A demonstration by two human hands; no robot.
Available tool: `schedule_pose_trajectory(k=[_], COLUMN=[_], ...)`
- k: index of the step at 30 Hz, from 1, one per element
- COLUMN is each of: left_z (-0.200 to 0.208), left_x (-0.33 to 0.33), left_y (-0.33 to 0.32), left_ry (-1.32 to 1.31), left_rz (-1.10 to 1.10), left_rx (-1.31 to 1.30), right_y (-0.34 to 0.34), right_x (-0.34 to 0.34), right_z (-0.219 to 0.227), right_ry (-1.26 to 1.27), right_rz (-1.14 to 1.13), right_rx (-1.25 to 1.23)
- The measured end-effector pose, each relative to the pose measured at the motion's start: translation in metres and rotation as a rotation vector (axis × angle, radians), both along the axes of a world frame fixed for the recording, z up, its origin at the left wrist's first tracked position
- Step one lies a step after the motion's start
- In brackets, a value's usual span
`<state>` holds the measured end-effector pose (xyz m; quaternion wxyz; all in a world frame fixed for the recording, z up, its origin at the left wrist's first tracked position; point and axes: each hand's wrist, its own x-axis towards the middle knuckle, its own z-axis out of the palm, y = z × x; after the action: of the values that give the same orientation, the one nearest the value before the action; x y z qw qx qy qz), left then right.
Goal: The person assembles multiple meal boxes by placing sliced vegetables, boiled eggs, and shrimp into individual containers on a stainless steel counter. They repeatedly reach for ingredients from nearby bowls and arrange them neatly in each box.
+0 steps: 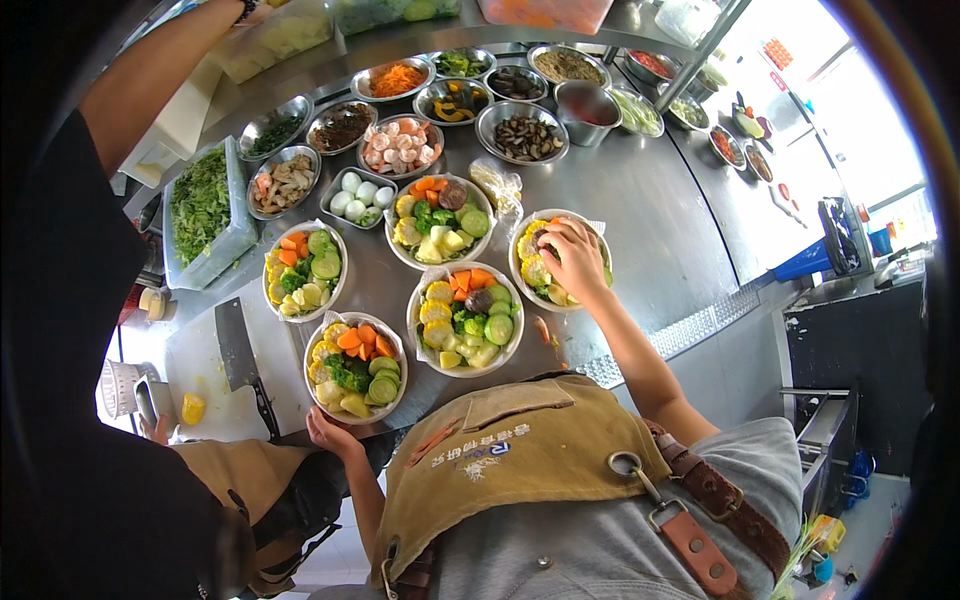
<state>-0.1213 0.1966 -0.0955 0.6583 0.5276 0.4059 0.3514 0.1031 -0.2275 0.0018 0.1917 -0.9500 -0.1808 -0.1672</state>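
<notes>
My right hand [573, 262] is over the right-hand bowl [517, 275], its fingers closed on a brown mushroom [544, 241] that they partly cover. Corn slices and green vegetables show around it. My left hand [333, 432] is low at the counter's near edge, beside the nearest-left bowl [397, 405]. Its fingers are curled, and what they hold, if anything, is hidden. Another bowl [412, 345] in the middle and a far one [400, 250] each carry corn, carrot, broccoli, cucumber and a brown mushroom. The left bowl [270, 290] shows no mushroom.
Metal bowls of shrimp [401, 147], sliced mushrooms [520, 135] and shredded carrot [396, 79] line the back, near a tray of eggs [357, 196]. A cleaver [237, 345] lies on a board at left. A co-worker's arm [150, 80] reaches over a tub of greens [205, 205].
</notes>
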Motion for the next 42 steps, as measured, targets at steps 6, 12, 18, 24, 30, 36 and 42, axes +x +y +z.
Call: schedule_pose_trajectory(k=[6,12,18,24,30,36,42], left_z=[-0.003,0.012,0.014,0.005,0.008,0.014,0.016], left_x=[-0.004,0.003,-0.001,-0.001,0.000,0.002,0.002], left_y=[0.000,-0.009,-0.011,-0.007,-0.006,-0.007,-0.007], left_ry=[0.034,-0.055,-0.036,-0.058,-0.033,0.046,0.261], left_rz=[-0.046,-0.004,-0.009,-0.029,-0.025,0.027,0.056], left_rx=[0.165,0.022,0.084,0.042,0.039,0.036,0.301], right_y=[0.001,0.004,0.007,0.001,-0.015,-0.015,-0.005], right_x=[0.004,0.023,0.059,0.117,0.198,0.284,0.367], right_z=[0.003,0.034,0.061,0.059,0.046,0.042,0.018], right_ry=[0.055,0.255,0.201,0.267,0.325,0.248,0.287], right_rz=[0.026,0.014,0.030,0.043,-0.068,-0.150,-0.147], right_rx=[0.040,-0.159,-0.127,-0.099,-0.060,-0.163,-0.200])
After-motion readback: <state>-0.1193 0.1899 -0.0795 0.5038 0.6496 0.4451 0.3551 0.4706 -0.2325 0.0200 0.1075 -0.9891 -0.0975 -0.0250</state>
